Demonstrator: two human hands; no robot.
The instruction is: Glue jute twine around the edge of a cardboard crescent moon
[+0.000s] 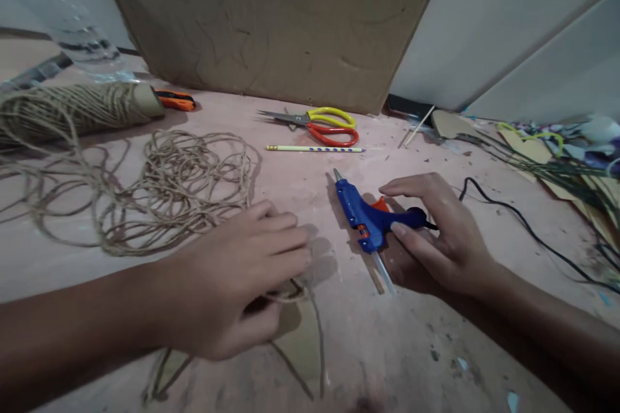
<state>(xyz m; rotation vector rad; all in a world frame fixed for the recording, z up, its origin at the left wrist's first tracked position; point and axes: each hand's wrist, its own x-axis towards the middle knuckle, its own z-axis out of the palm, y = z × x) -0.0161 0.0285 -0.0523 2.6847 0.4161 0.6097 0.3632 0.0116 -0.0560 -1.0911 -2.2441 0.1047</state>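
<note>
My left hand (pixel 242 277) is closed, fingers curled together over a pointed cardboard cutout (pixel 303 335) near the front of the table. Twine runs along the cutout's edges, and the hand hides its middle. A blue hot glue gun (pixel 361 210) lies on its side, its nozzle facing away and a clear glue stick (pixel 384 273) poking out of its back. Around the gun's handle, my right hand (pixel 443 232) has its thumb and fingers apart, with the thumb at the handle's near side. Loose twine (pixel 194 174) lies tangled just beyond my left hand.
A twine roll (pixel 82 110), an orange cutter (pixel 175 100) and a clear bottle (pixel 87 32) are at back left. Scissors (pixel 332 126) and a pencil (pixel 314 149) lie mid-table before a cardboard sheet (pixel 271 19). A black cord (pixel 523 213) trails right toward craft scraps (pixel 557 148).
</note>
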